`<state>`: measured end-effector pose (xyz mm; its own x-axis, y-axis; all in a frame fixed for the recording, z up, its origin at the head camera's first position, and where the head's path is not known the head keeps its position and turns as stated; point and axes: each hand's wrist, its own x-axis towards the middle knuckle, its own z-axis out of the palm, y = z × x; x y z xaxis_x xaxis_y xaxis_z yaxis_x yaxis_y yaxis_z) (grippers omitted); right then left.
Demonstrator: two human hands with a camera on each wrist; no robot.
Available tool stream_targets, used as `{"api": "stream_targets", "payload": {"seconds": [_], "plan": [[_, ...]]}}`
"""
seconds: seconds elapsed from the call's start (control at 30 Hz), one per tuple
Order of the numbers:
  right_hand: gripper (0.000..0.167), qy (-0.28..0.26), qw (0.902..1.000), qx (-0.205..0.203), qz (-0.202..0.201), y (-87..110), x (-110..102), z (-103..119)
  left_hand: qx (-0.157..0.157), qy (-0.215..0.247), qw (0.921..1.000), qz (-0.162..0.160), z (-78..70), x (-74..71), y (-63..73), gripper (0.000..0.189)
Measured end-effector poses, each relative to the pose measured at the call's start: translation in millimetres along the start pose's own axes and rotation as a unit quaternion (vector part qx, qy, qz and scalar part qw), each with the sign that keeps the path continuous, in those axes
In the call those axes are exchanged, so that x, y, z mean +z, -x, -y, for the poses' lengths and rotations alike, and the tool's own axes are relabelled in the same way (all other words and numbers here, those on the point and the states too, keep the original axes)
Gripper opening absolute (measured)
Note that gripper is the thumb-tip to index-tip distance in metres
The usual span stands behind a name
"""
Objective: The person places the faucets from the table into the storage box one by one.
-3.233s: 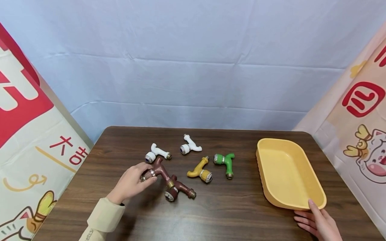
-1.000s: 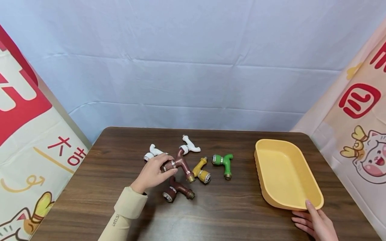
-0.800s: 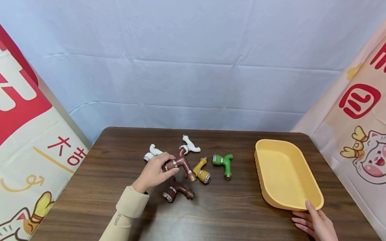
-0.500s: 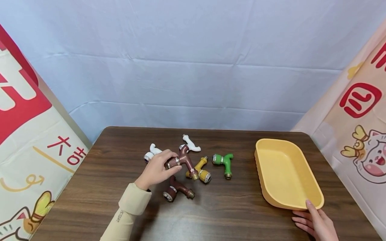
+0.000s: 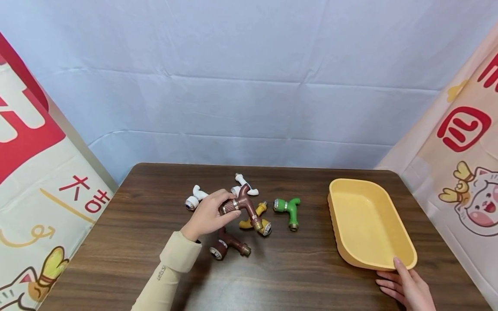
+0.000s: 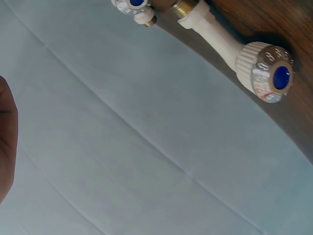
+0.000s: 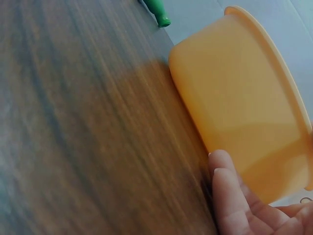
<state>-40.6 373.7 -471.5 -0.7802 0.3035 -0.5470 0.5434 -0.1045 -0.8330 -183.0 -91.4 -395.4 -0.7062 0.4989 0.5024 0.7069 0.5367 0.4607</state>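
In the head view my left hand (image 5: 210, 216) grips a brown tap (image 5: 246, 202) by its ribbed knob, raised over the table. Its brass threaded end overlaps a yellow tap (image 5: 262, 208) from this angle. Below it lies a second brown tap (image 5: 235, 245). Only the edge of the left hand (image 6: 7, 142) shows in the left wrist view; the held tap is out of that frame. My right hand (image 5: 413, 287) holds the near corner of a yellow tray (image 5: 367, 220), thumb on the rim. In the right wrist view fingers (image 7: 230, 200) touch the tray's outer wall (image 7: 234, 98).
A white tap (image 5: 197, 193) lies left of the left hand; another white tap (image 5: 245, 183) lies behind the held one, partly covered. Between the yellow tap and the tray is a green tap (image 5: 293, 211). Cloth (image 5: 249, 108) hangs behind the wooden table (image 5: 303, 276).
My left hand has carried the brown tap rightwards, from above the second brown tap to over the yellow one. The right hand and tray stay nearly still.
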Motion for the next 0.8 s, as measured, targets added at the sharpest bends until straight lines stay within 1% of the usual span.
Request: {"api": "stream_targets", "payload": {"seconds": [0.27, 0.43, 0.63, 0.8], "plan": [[0.069, 0.000, 0.9999, 0.007, -0.010, -0.5, -1.1, -1.6, 0.013, 0.005, 0.9999, 0.001, -6.5, 4.1, -8.2, 0.025], [0.072, 0.003, 1.0000, 0.004, -0.005, 1.2, 0.2, 0.4, 0.024, -0.002, 0.9997, 0.004, -9.6, 5.9, -15.2, 0.026], [0.069, 0.000, 1.0000, 0.003, -0.001, 3.1, 1.0, 2.1, 0.046, 0.005, 0.9989, 0.005, -13.3, 7.2, -24.8, 0.026], [0.068, -0.003, 0.9999, 0.010, -0.011, 0.7, 0.1, 0.2, 0.049, 0.013, 0.9986, 0.015, -16.0, 10.3, -29.3, 0.025]]}}
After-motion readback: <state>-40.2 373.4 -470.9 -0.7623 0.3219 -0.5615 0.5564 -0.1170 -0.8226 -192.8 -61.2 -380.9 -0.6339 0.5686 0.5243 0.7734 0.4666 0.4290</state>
